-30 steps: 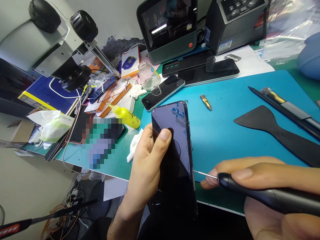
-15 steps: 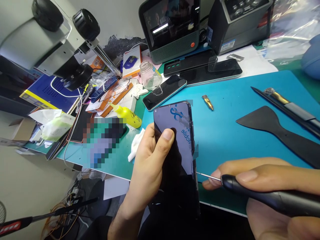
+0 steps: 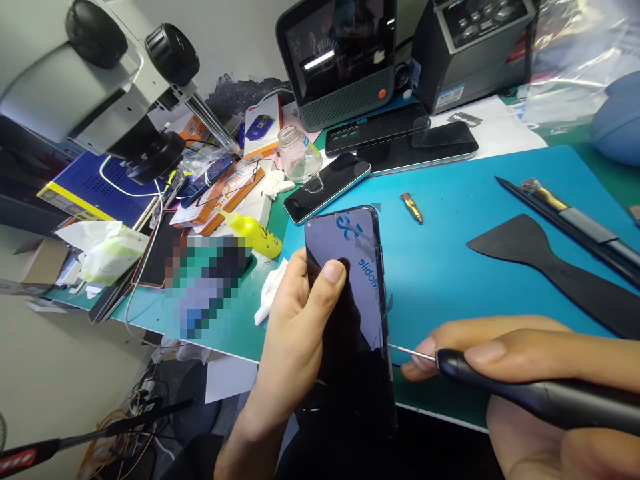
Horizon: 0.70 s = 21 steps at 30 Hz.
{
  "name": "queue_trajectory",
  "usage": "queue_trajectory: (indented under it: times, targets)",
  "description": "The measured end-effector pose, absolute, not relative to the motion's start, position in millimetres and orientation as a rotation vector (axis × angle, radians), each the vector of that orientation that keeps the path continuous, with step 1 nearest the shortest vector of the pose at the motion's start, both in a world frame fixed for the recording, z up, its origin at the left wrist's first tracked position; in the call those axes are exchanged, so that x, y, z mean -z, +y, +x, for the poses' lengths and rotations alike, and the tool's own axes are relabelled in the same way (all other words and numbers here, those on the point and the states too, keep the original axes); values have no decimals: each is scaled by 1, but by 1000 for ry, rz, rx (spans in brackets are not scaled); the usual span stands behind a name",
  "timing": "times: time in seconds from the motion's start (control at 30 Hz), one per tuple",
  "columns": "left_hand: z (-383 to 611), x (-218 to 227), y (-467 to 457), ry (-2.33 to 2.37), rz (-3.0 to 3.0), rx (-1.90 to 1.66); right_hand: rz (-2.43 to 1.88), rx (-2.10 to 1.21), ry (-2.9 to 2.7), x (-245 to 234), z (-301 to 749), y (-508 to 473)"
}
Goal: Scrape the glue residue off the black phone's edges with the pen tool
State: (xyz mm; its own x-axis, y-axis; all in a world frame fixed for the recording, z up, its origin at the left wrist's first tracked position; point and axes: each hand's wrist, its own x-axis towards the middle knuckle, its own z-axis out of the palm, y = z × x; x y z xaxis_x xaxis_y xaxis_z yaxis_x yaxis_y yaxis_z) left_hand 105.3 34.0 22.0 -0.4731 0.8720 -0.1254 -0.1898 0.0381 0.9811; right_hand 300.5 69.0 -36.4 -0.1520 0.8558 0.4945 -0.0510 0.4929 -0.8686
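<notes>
A pale wall (image 3: pixel 240 33) rises behind the workbench, with a dark chipped patch (image 3: pixel 245 90) low down. A blue mat (image 3: pixel 475 227) covers the green-topped table (image 3: pixel 430 397). Below its left edge lies a beige floor (image 3: pixel 55 380), where tangled cables (image 3: pixel 125 427) gather. The light is bright and even.

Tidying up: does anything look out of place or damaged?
Nothing looks damaged where the tool in the right hand meets the phone in the left hand. A clear sheet lies askew over dark phones behind; a brass brush head lies loose on the mat.
</notes>
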Motion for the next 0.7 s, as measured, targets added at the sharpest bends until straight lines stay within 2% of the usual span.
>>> queue_trajectory:
  times: [0.17, 0.7]
  targets:
    - [107, -21, 34, 1453, 739, -1596, -794, -872, -1372, 48, 298, 63]
    - [106, -22, 33, 1455, 710, -1588, -795, -839, -1388, 57, 290, 68]
